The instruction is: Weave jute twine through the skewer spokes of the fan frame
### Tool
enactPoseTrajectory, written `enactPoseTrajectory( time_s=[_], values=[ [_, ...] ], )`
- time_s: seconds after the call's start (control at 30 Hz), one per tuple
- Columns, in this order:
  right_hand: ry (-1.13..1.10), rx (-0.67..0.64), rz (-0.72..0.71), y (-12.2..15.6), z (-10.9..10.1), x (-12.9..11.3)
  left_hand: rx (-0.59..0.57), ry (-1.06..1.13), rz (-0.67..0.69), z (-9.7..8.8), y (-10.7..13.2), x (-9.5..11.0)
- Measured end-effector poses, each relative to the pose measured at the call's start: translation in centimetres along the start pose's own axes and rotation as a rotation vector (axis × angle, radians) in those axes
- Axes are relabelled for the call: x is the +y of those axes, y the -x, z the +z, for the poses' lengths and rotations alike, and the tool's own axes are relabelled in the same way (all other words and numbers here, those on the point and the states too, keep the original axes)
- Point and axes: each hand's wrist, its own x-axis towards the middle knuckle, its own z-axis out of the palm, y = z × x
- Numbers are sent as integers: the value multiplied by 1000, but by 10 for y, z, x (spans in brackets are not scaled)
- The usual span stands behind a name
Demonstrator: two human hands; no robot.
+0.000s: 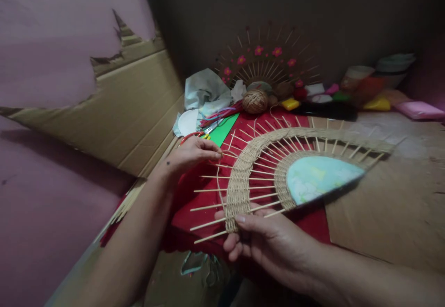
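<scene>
My right hand (pixel 266 237) grips the lower left end of a half-round woven fan (pixel 239 182), thumb on top and fingers beneath. Thin wooden sticks radiate from its pale blue-green half-disc centre (pixel 320 177). Two bands of twine are woven across the sticks, a narrow inner one and a wide outer one. My left hand (pixel 200 152) is beside the fan's left edge, fingertips pinched on a strand of twine (pixel 229 153). That strand runs to the outer band, and a thin loop hangs down along the stick tips.
Behind lie a twine ball (pixel 255 101), scissors (pixel 205 134), green sheet (pixel 224 131) and colourful packets (pixel 377 103). A flower-decorated fan (pixel 259 51) stands at the back. Torn cardboard (pixel 139 108) leans at left. Red cloth (pixel 187 219) and a brown board (pixel 382 205) cover the table.
</scene>
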Motion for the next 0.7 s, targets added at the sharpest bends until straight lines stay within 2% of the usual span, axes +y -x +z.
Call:
enactPoseTrajectory(
  time_s=[0.1, 0.23, 0.43, 0.6, 0.7],
  values=[
    [-8, -5, 9, 0, -1, 0, -75, -166, 73, 16, -3, 13],
    [-33, -1, 12, -1, 0, -2, -114, -54, 75, 34, -9, 25],
    [-56, 1, 6, -3, -1, -3, -15, -144, 72, 36, -16, 20],
    [-76, 0, -7, 0, 4, -4, 23, -59, 29, 38, -17, 11],
    [-97, -9, 29, 2, 6, -8, 57, -129, 49, 40, -19, 8]
  ],
)
